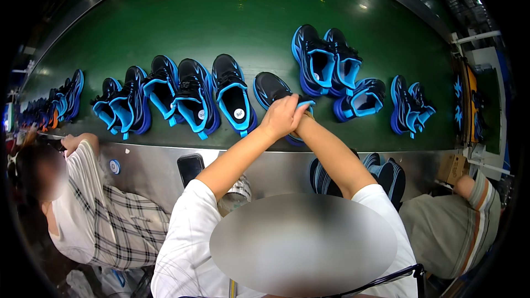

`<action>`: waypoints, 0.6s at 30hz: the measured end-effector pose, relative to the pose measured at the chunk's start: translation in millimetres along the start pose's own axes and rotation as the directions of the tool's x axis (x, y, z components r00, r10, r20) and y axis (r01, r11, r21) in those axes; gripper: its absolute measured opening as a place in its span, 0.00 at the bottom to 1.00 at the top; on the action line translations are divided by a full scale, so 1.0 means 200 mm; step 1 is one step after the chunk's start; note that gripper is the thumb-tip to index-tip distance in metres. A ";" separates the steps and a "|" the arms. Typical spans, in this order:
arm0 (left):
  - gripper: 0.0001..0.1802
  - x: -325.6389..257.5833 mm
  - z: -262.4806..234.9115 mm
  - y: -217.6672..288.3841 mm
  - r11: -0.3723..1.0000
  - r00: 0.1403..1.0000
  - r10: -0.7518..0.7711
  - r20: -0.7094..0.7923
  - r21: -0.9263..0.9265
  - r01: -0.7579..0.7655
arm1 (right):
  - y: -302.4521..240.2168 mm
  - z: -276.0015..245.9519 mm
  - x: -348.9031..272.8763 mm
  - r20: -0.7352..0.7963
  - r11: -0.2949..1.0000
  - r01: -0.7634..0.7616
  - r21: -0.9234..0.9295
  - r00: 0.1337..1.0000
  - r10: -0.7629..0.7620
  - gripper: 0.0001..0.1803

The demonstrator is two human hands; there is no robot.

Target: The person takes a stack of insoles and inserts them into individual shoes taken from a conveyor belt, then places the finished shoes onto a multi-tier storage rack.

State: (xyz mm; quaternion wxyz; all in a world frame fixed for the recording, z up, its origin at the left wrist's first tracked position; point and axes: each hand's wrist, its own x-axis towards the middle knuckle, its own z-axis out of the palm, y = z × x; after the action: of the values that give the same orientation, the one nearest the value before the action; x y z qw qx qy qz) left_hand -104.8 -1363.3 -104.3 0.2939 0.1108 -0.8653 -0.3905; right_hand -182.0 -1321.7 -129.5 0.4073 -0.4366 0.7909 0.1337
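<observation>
A black and blue sneaker (270,87) lies on the green belt in front of me, toe pointing away. My left hand (282,116) is over its opening, fingers curled at the blue collar. Close against it is my right hand (302,113), its fingers mostly hidden behind the left hand and in the shoe's opening. To the left stands a like sneaker (227,72) with a round white sticker on its insole. On the right, a single sneaker (371,89) rests tilted on its side, below a pair of sneakers (314,49).
More sneakers (132,96) line the green belt (243,16) leftward, and another pair (406,105) is at right. On the metal ledge (265,165) are a phone (190,168), a clear bottle (238,190) and dark striped shoe soles (389,176). People sit on both sides.
</observation>
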 end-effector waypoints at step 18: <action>0.20 -0.04 0.03 -0.04 0.968 0.977 0.208 0.054 0.130 -0.213 | -0.03 -0.09 0.13 0.061 0.985 0.040 -0.165 0.998 -0.030 0.23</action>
State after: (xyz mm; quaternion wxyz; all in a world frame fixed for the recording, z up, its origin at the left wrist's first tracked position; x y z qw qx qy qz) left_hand -101.0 -1361.3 -116.0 0.3080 0.0300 -0.9024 -0.2998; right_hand -193.9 -1349.9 -137.6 0.3948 -0.4788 0.7569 0.2049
